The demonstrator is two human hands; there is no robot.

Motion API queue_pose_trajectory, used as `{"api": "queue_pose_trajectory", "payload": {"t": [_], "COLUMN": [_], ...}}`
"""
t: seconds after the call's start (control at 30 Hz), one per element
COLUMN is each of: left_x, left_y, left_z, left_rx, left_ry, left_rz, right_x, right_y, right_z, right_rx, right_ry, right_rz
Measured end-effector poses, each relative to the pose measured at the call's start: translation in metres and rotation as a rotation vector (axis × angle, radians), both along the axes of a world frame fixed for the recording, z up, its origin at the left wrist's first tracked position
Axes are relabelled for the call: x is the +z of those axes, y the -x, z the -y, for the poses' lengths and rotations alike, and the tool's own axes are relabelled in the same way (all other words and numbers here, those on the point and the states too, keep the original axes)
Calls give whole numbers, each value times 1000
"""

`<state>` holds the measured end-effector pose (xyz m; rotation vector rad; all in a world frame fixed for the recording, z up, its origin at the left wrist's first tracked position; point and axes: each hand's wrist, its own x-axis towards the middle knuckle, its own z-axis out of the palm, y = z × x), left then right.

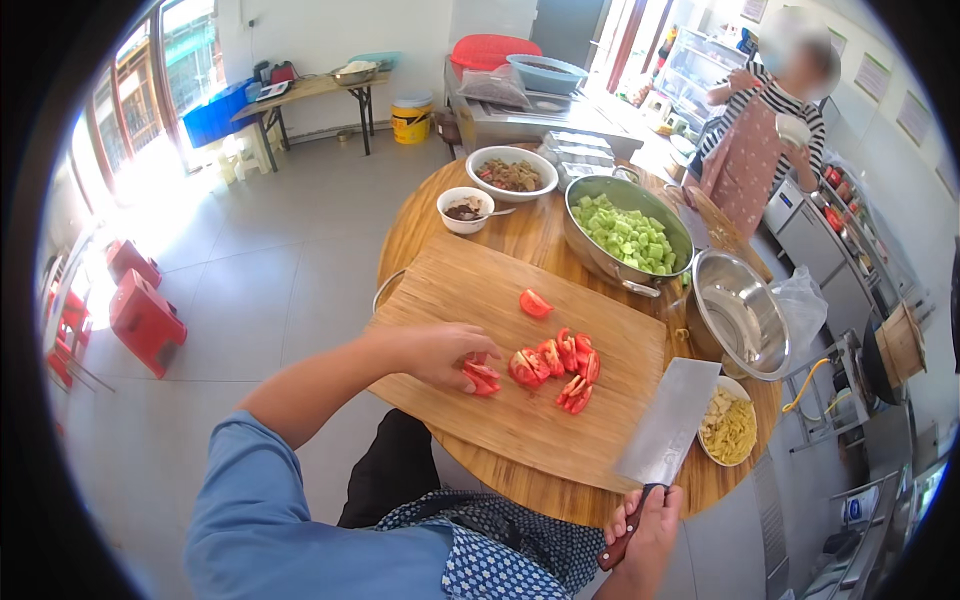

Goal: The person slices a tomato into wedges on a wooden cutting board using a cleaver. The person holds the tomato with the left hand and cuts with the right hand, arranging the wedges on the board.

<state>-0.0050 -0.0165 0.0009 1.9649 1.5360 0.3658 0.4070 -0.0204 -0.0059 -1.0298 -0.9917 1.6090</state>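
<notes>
My left hand (pixel 442 356) closes its fingers on tomato wedges (pixel 481 379) at the left part of a wooden cutting board (pixel 465 300). To the right of that hand lies a group of cut tomato pieces (pixel 555 358), and a single tomato wedge (pixel 536 303) sits apart above them. My right hand (pixel 649 529) grips the dark wooden handle of a cleaver (pixel 670 424). Its broad blade is raised by the board's right end, beside a bowl of yellow and pale sliced food (pixel 729 427).
Behind the board stand a metal pot of chopped green vegetable (pixel 628 229), a small white bowl with a spoon (pixel 465 210) and a white bowl of mixed food (pixel 512 174). A steel bowl (pixel 741 315) is at the right. Another person (pixel 757 142) stands beyond the round table, holding a bowl.
</notes>
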Motion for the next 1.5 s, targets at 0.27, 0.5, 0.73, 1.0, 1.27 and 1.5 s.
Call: {"api": "queue_pose_trajectory", "payload": {"t": [0.27,0.5,0.73,1.0,1.27,1.5], "left_x": [-15,-13,-30,-34,-63,-14], "left_y": [-10,-30,-44,-56,-58,-74], "left_z": [21,53,52,56,26,29], "left_rx": [38,369,489,477,333,363], "left_ry": [-274,-184,-325,-544,-506,-538], "left_rz": [-57,105,158,3,-168,-228], "right_x": [-11,1,11,7,2,0], "right_y": [-4,-2,-1,-3,-13,-28], "right_z": [-1,12,19,24,15,7], "right_rx": [44,125,326,313,323,233], "right_ry": [-18,9,-89,-48,-93,-25], "right_rz": [95,53,117,92,125,91]}}
